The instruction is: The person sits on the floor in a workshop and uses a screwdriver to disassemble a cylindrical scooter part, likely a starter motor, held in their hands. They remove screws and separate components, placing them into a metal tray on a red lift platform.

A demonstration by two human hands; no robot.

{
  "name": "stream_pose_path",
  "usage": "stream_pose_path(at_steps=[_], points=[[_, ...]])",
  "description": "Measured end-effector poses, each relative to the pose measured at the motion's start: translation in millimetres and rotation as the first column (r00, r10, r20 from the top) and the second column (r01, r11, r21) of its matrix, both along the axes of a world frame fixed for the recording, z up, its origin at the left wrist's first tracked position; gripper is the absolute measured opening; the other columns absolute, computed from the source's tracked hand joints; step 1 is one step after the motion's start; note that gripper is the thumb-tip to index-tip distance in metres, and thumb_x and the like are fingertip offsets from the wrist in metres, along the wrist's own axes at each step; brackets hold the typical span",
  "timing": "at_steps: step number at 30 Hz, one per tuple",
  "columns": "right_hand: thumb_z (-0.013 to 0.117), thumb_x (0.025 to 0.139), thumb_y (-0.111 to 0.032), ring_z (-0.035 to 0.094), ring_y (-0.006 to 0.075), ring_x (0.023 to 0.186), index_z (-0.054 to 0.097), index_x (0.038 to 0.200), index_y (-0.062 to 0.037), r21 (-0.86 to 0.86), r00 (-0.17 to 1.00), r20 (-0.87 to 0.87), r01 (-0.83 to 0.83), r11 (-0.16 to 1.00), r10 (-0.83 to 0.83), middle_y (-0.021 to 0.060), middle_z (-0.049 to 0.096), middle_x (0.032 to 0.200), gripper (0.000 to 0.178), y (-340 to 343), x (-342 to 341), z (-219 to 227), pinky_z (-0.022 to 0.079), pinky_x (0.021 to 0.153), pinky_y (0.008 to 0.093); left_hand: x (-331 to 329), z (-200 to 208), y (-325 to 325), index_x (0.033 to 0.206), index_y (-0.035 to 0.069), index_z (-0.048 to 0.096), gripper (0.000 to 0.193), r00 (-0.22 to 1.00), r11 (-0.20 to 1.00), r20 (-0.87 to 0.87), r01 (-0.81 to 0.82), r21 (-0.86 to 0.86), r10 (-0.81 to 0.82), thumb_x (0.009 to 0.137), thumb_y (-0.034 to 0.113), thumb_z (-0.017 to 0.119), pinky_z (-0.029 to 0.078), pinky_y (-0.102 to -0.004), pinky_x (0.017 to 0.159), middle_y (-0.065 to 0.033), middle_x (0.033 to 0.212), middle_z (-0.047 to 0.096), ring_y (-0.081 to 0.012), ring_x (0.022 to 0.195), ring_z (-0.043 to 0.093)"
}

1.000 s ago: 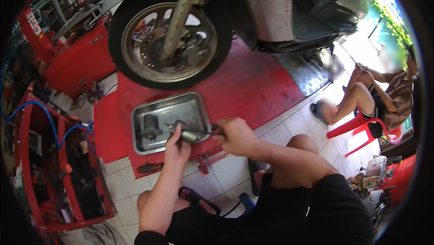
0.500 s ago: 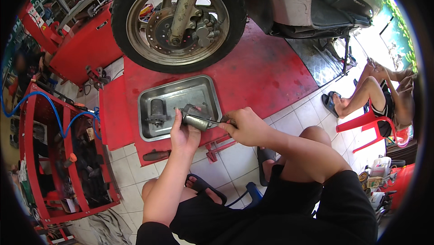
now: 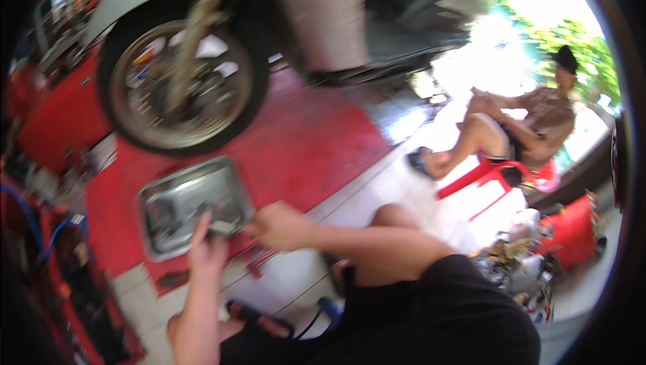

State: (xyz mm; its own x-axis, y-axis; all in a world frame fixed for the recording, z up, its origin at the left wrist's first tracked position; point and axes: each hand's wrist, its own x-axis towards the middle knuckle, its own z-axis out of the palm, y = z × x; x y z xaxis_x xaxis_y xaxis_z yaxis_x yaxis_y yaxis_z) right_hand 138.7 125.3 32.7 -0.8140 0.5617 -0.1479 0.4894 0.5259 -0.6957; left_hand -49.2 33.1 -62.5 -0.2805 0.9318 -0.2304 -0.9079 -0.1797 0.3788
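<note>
Over the near edge of a metal tray (image 3: pixel 232 175), my left hand (image 3: pixel 207 249) is closed around a small cylindrical metal motor (image 3: pixel 223 228). My right hand (image 3: pixel 279 226) is closed at the motor's right end, on a thin dark-shafted tool like a screwdriver. Its shaft is smeared now and shows better in the earlier frame. A second dark cylindrical motor (image 3: pixel 163 219) lies in the left part of the tray, blurred. The tray rests on a red platform (image 3: pixel 306 153).
A scooter's front wheel (image 3: pixel 182 89) stands on the platform behind the tray. At left are a red rack (image 3: pixel 101 297) and a blue hose (image 3: pixel 23 207). To the right, a person (image 3: pixel 531 122) sits on a red plastic chair (image 3: pixel 488 180); mixed parts (image 3: pixel 518 257) are piled nearer me.
The view has swung right and blurred, so the tray, wheel and hands sit further left and the seated person shows more fully. Both hands keep their hold beside the tray.
</note>
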Motion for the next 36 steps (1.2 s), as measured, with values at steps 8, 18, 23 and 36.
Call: stream_pose_path(at_steps=[8,18,23,36], points=[[0.069,0.087,-0.020,0.067,0.0449,0.080,0.066,0.093,0.0041,0.024,0.999,0.014,0.033,0.999,-0.034,0.0263,0.067,0.078,0.025,1,7,20,0.052,0.072,0.0517,-3,-6,8,0.120,-0.002,0.056,0.034,0.992,0.990,-0.011,-0.124,-0.068,0.124,0.091,0.012,0.068,0.050,-0.0403,0.101,-0.0149,0.116,0.064,-0.0260,0.110,0.062],[0.064,0.090,-0.026,0.066,0.0461,0.080,0.064,0.106,0.0003,0.158,1.000,0.014,0.004,0.987,-0.006,0.0273,0.066,0.081,0.031,-5,-5,13,0.054,0.073,0.0532,-13,15,-3,0.116,0.002,0.061,0.026,0.993,0.994,0.044,-0.111,0.011,0.110,0.093,0.013,0.066,0.045,-0.0466,0.105,-0.0142,0.114,0.066,-0.0267,0.112,0.061],[0.066,0.089,-0.017,0.066,0.0436,0.077,0.064,0.101,0.0031,0.182,0.993,-0.114,0.065,0.981,-0.045,0.0237,0.068,0.081,0.024,-7,5,16,0.054,0.067,0.0472,-6,26,2,0.114,0.003,0.061,0.028,0.991,0.996,0.113,-0.075,0.046,0.069,0.097,0.025,0.064,0.049,-0.0434,0.099,-0.0144,0.110,0.068,-0.0278,0.108,0.064],[0.062,0.091,-0.012,0.061,0.0463,0.068,0.063,0.096,0.0038,0.196,0.991,-0.136,0.013,0.981,0.014,0.0247,0.062,0.069,0.017,-11,-1,21,0.048,0.063,0.0518,-1,28,4,0.122,-0.002,0.054,0.047,0.974,0.981,0.115,-0.191,-0.030,0.193,0.095,0.035,0.065,0.045,-0.0475,0.105,-0.0184,0.117,0.061,-0.0322,0.114,0.059]])
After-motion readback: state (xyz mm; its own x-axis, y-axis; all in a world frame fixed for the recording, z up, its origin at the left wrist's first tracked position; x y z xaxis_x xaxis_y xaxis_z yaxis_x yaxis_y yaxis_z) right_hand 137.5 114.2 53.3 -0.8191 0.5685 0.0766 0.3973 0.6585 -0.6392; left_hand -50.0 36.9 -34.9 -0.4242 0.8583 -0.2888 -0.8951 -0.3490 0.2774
